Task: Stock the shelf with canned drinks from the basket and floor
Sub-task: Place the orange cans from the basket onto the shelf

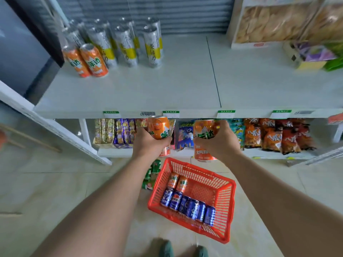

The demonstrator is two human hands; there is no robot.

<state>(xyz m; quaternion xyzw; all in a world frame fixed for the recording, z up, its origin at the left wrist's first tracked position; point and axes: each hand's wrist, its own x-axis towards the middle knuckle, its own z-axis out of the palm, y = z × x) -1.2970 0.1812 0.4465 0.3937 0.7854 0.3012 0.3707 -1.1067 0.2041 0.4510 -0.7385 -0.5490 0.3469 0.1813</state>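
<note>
Both bare forearms reach forward, just below the white shelf [167, 86] edge. The left hand [148, 143] curls around an orange can [158, 127], upright and tilted slightly left. The right hand [219, 140] grips another orange can [203, 138], also upright. Below the hands, a red plastic mesh basket [222, 199] holds glossy blue cans [187, 204] lying flat.

Orange and red snack bags [274, 136] are stood in a row low at the right. A blue bag [185, 135] is seen to their left, and gold and purple packets [115, 130] further left. Green-topped price labels [226, 113] are spaced in a line above them. A carton of pale crisps [269, 25] is set at the upper right, with a purple box [313, 52] just below it. A grey ribbed shutter [185, 13] is seen behind, and a dark cabinet [22, 52] at the left.
</note>
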